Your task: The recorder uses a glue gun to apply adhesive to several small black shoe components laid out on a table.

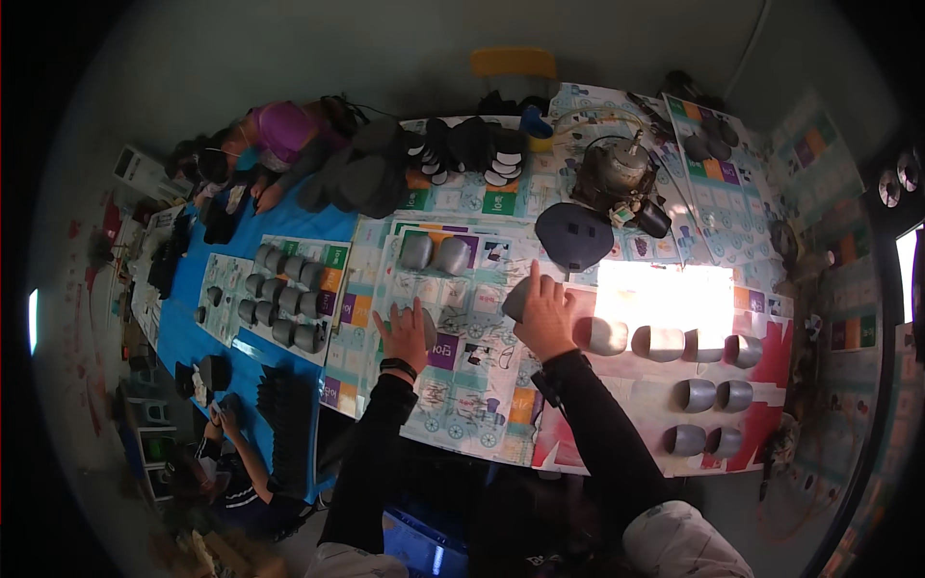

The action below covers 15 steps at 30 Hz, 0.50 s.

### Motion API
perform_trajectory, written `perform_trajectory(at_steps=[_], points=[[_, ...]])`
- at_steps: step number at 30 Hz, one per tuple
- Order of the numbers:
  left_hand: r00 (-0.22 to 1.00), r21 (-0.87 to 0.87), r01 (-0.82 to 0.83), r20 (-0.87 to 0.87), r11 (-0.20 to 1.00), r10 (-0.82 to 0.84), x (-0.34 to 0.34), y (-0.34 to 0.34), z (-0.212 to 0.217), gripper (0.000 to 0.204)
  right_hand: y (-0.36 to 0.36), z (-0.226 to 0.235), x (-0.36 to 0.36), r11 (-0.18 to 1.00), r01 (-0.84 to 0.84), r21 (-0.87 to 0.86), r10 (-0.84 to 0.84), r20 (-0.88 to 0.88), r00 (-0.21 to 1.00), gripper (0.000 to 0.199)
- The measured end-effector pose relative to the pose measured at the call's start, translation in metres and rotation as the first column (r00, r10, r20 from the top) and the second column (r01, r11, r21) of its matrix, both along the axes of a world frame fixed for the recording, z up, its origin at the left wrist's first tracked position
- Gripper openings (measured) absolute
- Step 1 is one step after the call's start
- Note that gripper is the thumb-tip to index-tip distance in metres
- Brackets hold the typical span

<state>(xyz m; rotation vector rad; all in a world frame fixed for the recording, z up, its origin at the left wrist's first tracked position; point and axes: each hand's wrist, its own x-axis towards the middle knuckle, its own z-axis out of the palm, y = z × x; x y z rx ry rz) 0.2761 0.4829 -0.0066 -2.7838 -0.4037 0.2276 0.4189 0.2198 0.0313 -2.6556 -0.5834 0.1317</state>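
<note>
My left hand (405,339) lies over the patterned sheet with its fingers spread. A grey curved piece (430,329) shows beside its palm, mostly hidden by the hand. Farther right, my right hand (547,316) grips another grey cup-shaped piece (516,301) at its left side, index finger stretched forward. Two similar grey pieces (416,252) stand beyond my left hand. To the right of my right hand, several more grey cup-shaped pieces (660,344) sit in rows on a red and white board (617,405).
Past my right hand lie a dark flat pad (574,236) and a metal machine (617,171). Dark shoe-like parts (467,149) stand at the back. On the blue table (252,352) at left, several grey pieces (284,289) rest on sheets. Two people (279,135) work there.
</note>
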Motion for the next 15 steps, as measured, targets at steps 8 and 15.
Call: perform_trajectory(at_steps=[8,15], points=[[0.949,0.031,0.316,-0.002,0.948,-0.316,0.041,0.106,-0.027,0.071,0.116,-0.07,0.083,0.961,-0.15,-0.234,0.17,0.065,0.983,0.094],[0.908,0.015,0.417,0.035,0.909,-0.418,0.062,0.12,-0.059,0.084,0.114,-0.105,0.108,0.913,-0.22,-0.343,0.238,0.01,0.971,0.113]])
